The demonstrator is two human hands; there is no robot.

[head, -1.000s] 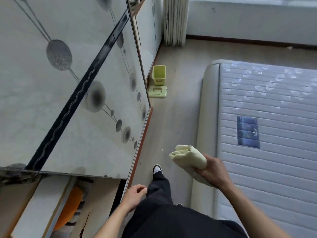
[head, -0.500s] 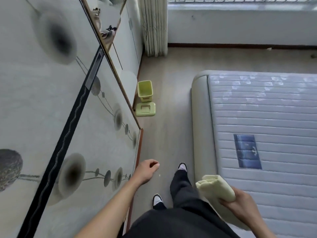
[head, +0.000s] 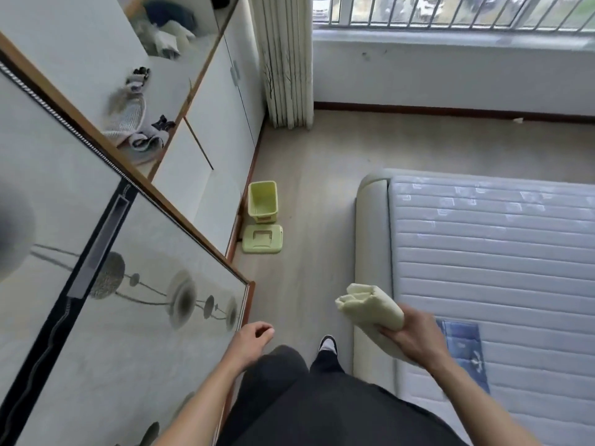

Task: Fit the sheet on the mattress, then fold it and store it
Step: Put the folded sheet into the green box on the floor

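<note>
So we've got the patterned wardrobe door (head: 128,317), our left hand (head: 252,344) loosely curled and empty, then our right hand (head: 415,338) gripping the folded sheet (head: 370,305) over the bare mattress (head: 499,268) edge, long axis pointing up-left.

Daylight from a barred window (head: 450,11) falls on pale wood floor (head: 322,156), beside a patterned wardrobe door (head: 128,317).

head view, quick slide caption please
Right hand grips folded pale-yellow sheet beside bare mattress; left hand empty near wardrobe door.
</note>
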